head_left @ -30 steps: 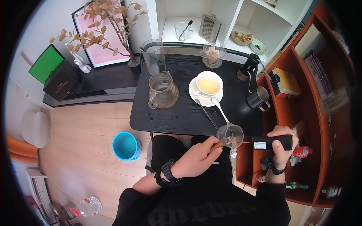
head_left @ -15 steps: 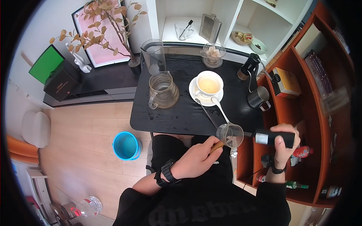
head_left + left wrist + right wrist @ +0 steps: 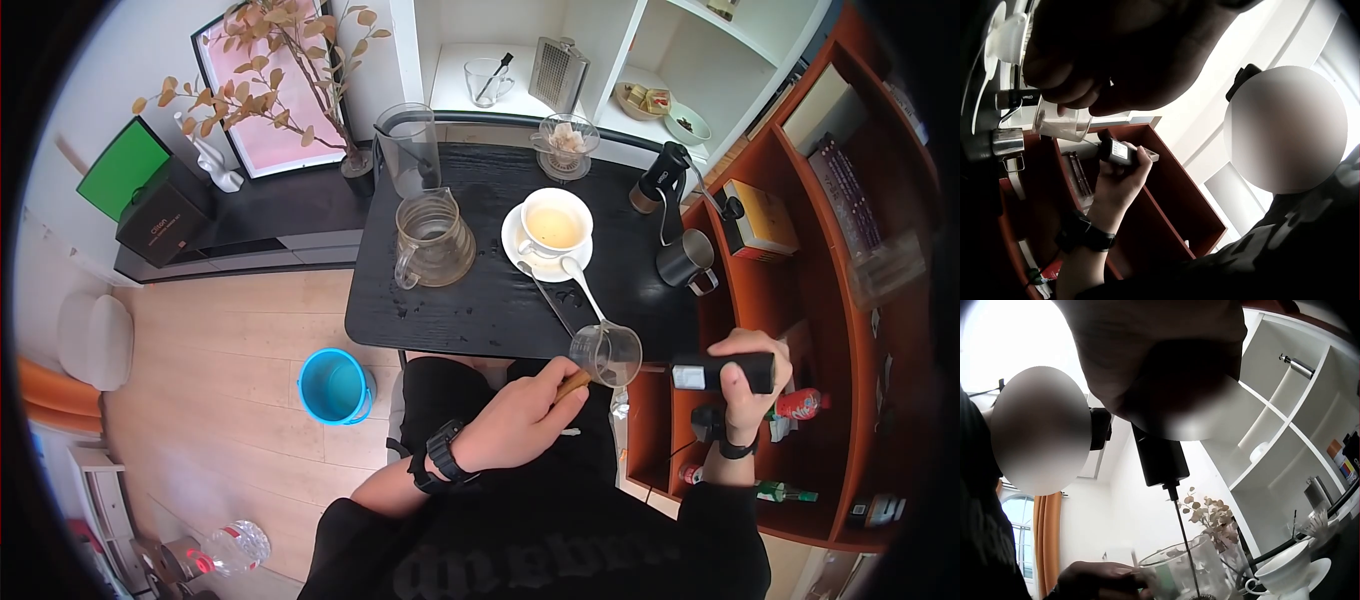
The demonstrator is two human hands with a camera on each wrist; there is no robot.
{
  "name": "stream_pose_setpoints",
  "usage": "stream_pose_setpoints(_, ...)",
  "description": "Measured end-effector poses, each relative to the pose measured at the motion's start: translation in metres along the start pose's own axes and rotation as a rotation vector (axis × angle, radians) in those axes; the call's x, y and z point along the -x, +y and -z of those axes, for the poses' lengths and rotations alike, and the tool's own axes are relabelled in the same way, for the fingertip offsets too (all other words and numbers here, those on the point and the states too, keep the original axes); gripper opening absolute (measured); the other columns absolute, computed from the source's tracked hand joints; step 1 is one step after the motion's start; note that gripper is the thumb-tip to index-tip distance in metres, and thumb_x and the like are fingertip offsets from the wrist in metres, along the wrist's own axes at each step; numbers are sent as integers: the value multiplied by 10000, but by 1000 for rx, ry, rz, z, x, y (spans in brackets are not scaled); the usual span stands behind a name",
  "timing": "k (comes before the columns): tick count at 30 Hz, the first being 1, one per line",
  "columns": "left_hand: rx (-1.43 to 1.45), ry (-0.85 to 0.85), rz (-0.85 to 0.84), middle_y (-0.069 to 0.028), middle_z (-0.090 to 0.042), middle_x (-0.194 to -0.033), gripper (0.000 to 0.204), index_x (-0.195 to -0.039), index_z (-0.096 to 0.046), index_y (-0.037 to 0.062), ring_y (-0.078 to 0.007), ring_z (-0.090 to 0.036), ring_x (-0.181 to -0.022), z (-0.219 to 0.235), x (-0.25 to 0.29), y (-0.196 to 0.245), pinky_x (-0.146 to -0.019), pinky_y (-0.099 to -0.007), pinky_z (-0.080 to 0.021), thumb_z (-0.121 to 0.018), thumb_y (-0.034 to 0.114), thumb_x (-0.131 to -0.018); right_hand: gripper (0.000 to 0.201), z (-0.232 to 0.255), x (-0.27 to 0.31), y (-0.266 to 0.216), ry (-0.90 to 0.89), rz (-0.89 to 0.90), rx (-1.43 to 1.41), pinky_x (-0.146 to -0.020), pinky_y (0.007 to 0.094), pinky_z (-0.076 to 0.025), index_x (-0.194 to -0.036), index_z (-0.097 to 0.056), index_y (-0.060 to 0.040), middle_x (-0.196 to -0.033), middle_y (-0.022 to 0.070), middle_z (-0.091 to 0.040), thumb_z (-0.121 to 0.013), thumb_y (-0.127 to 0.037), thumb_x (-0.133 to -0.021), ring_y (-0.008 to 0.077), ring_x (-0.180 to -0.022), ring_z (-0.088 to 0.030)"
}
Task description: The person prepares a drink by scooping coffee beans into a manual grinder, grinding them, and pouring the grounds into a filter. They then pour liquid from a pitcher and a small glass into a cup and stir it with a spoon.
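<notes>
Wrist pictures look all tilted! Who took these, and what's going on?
No robot here, just a person working barehanded. The head view looks down from above; each wrist has its own view, so those look tilted. The left grip, simply a hand, holds the brown handle of a round, clear glass cup. The right grip holds a black, boxy tool whose thin metal rod points toward the glass cup. On the black table stand a round white cup on its white saucer and a clear glass jug.
</notes>
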State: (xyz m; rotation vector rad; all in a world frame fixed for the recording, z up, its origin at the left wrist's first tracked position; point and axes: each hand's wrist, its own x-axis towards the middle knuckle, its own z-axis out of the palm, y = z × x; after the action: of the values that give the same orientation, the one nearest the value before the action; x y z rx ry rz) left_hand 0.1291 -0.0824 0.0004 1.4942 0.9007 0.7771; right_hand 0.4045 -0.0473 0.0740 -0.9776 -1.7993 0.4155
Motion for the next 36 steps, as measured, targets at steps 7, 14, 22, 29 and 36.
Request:
stream_pose_setpoints(7, 12, -8, 12, -55, -582, -772, 246, -1177, -496, 23, -129, -559, -647, -1, -1, -5, -602, -295, -438, -523, 230, -1047, 305, -5, 5, -2, 156, -25, 131, -649, 282, -475, -830, -720, 16, -770, 106, -705, -746, -282, -766, 186, -667, -637)
stream_pose_setpoints(14, -33, 21, -14, -194, -611, -720, 223, -1124, -457, 4, -365, -642, -664, 1, -3, 0, -585, -430, -446, -506, 207, -1045, 324, -10, 6, 1, 76, 11, -28, -590, 277, -470, -838, -710, 26, -749, 123, -702, -759, -280, -741, 189, -609, -638)
stream_pose_setpoints(22, -58, 62, -37, -198, -603, -723, 233, -1129, -456, 3, -384, -627, -661, 1, 0, 2, -588, -435, -443, -515, 211, -1042, 274, -9, 6, 2, 64, 99, 81, -583, 288, -479, -854, -693, 47, -749, 134, -696, -741, -198, -742, 195, -602, -628)
stream_pose_setpoints(29, -52, 53, -17, -197, -607, -728, 233, -1129, -456, 4, -378, -630, -662, 2, -1, 0, -590, -436, -443, -516, 211, -1041, 275, -10, 4, 4, 43, 130, 112, -583, 291, -484, -868, -695, 43, -749, 132, -697, -741, -198, -743, 198, -601, -631)
stream_pose_setpoints(36, -58, 59, -20, -198, -608, -713, 242, -1137, -453, 4, -386, -634, -657, 4, 0, 1, -577, -434, -444, -518, 216, -1041, 301, -5, 1, -1, -51, 87, 40, -554, 282, -462, -863, -703, 33, -713, 117, -680, -747, -242, -747, 195, -574, -620)
